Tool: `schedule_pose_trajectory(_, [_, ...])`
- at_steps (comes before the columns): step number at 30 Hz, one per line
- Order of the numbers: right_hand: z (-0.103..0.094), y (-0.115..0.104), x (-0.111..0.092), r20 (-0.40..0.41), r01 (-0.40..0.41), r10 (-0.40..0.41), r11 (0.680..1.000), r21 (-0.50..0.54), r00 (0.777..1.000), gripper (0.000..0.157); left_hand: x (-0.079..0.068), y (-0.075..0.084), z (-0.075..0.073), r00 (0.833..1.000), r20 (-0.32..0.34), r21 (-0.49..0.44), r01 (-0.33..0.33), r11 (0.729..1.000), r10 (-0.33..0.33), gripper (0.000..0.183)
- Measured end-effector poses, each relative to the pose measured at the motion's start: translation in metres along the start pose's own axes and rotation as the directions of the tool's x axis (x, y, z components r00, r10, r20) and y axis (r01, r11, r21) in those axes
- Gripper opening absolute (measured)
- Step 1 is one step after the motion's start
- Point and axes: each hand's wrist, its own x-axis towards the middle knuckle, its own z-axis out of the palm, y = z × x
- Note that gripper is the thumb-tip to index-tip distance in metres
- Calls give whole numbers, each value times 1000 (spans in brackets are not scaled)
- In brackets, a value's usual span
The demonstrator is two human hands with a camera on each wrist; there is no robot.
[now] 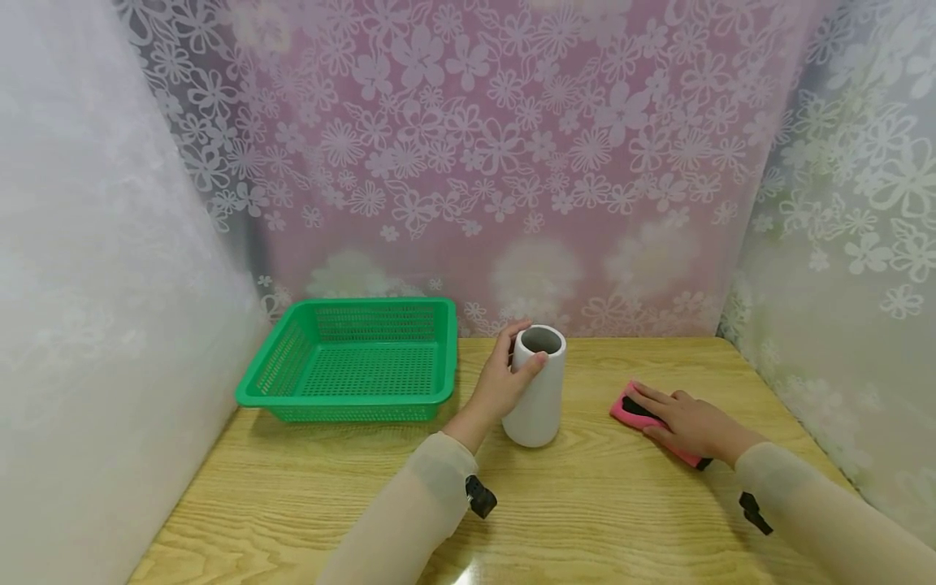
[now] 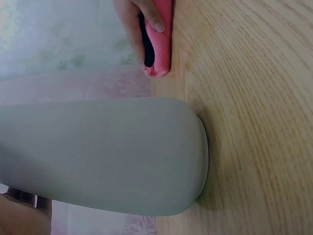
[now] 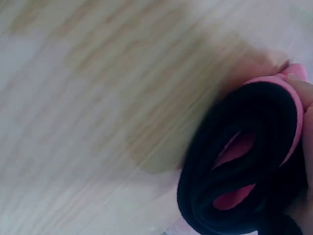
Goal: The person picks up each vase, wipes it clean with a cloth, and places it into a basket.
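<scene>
A tall white vase (image 1: pixel 535 406) stands upright on the wooden table, its round mouth facing up. My left hand (image 1: pixel 499 388) grips it near the top, with the thumb on the near side of the rim and the fingers around the left side. In the left wrist view the smooth side of the vase (image 2: pixel 112 156) fills the middle, its base at the tabletop. To the right, my right hand (image 1: pixel 691 424) holds a folded pink and black cloth (image 1: pixel 632 418) on the table. The cloth's rolled layers (image 3: pixel 244 161) show end-on in the right wrist view.
At the back left sits a green plastic basket (image 1: pixel 344 400) with perforated sides and bottom. Flower-patterned curtains (image 1: pixel 475 162) enclose the wood-grain table (image 1: pixel 307 504) at the back and both sides.
</scene>
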Motion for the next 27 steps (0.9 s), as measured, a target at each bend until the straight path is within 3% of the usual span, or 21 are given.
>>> schedule_pose_trajectory(8, [-13,-8,2,93,-32,30,999,20,995,61,1,0,0,1000,-7,1,4,1000,-4,66])
schedule_pose_trajectory(20, [-32,-15,0,157,-75,61,994,84,986,56,-1,0,1,1000,-9,1,15,1000,-15,64])
schedule_pose_trajectory(27, [-45,-21,-2,124,-74,52,981,179,991,55,0,-1,2,1000,-6,-10,10,1000,-10,65])
